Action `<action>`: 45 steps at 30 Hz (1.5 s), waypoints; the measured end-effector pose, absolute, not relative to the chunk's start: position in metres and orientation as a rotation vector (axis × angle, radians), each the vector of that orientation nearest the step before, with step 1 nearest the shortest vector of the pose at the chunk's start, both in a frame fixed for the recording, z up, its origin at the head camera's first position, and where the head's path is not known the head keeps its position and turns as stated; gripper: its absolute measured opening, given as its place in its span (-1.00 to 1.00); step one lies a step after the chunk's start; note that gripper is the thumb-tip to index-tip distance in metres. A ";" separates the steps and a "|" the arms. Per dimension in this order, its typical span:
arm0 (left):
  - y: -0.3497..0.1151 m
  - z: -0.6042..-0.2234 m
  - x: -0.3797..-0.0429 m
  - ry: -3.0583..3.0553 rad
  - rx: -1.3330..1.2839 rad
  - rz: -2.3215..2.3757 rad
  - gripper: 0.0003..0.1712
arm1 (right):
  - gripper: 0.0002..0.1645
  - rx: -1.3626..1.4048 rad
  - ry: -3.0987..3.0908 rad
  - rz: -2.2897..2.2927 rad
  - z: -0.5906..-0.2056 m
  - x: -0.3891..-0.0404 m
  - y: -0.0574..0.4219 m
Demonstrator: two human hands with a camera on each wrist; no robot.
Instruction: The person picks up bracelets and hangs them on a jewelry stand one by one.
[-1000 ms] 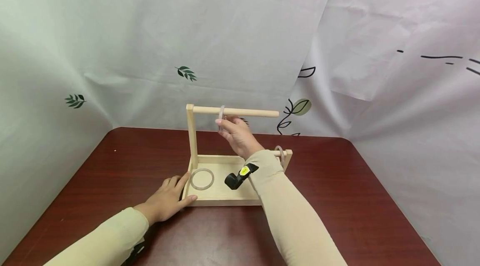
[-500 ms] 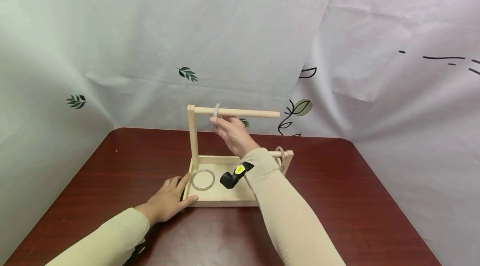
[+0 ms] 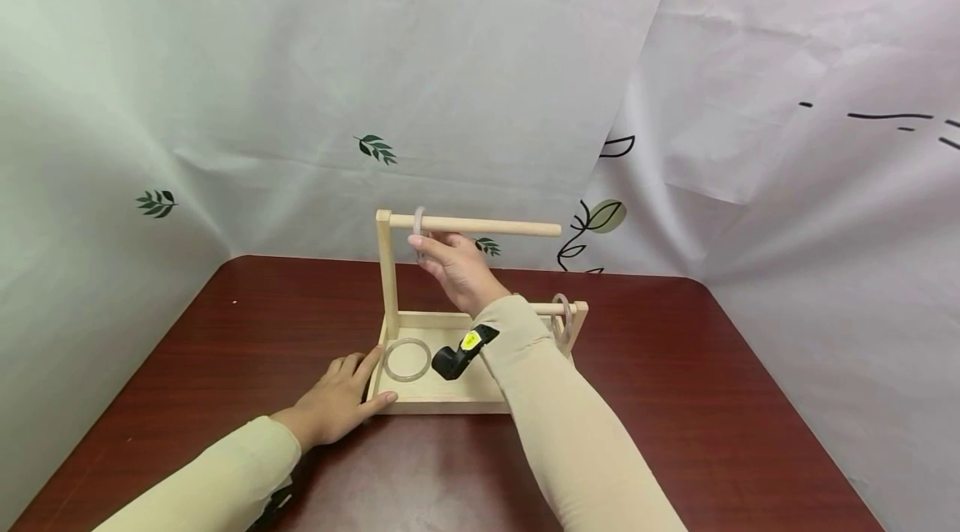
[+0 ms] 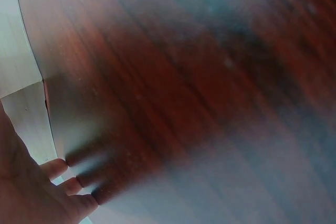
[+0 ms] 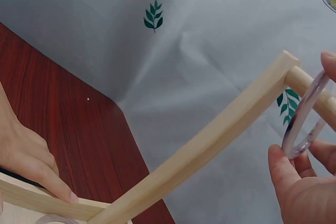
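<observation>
Since the earlier head views, the held ring (image 5: 301, 114) has moved left along the upper rod (image 3: 495, 226), drawing near the tall post (image 3: 387, 282), and the right hand (image 3: 459, 269) has travelled with it. That pale ring encircles the rod, with the post's top just beside it. Right thumb and fingers pinch its lower part, below the rod. Should the pinch slip, the ring would probably just drop to hang from the rod; dragged the other way, it could come off the far end, which has no post or stop.

Beneath, a second ring (image 3: 407, 378) lies flat in the wooden tray (image 3: 450, 408), toward its left end. At the right, a third ring (image 3: 569, 317) hangs around the lower rod (image 3: 550, 309) beside the short post (image 3: 578, 317); the right sleeve (image 3: 570, 407) passes close enough that a low elbow might knock it.

The left hand (image 3: 333, 400) grasps no ring: its fingers rest, extended, on the tray's left end. Lifting away could let the tray skid or tip on the table (image 3: 660, 365) if the ring bumps the tall post hard.
</observation>
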State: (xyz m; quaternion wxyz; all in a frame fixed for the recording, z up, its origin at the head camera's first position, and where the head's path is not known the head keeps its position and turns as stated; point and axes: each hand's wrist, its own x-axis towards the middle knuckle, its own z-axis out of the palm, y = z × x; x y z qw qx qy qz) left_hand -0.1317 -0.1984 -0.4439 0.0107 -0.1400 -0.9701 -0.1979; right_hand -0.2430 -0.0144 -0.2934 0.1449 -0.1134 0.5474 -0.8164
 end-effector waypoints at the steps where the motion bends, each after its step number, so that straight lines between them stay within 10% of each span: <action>1: -0.198 -0.444 -0.132 -3.026 -0.438 -0.618 -0.04 | -0.56 -0.327 1.582 -2.349 -0.294 -0.243 -0.015; 45: -0.198 -0.442 -0.133 -3.038 -0.445 -0.612 -0.04 | -0.65 -0.348 1.523 -2.363 -0.298 -0.239 -0.034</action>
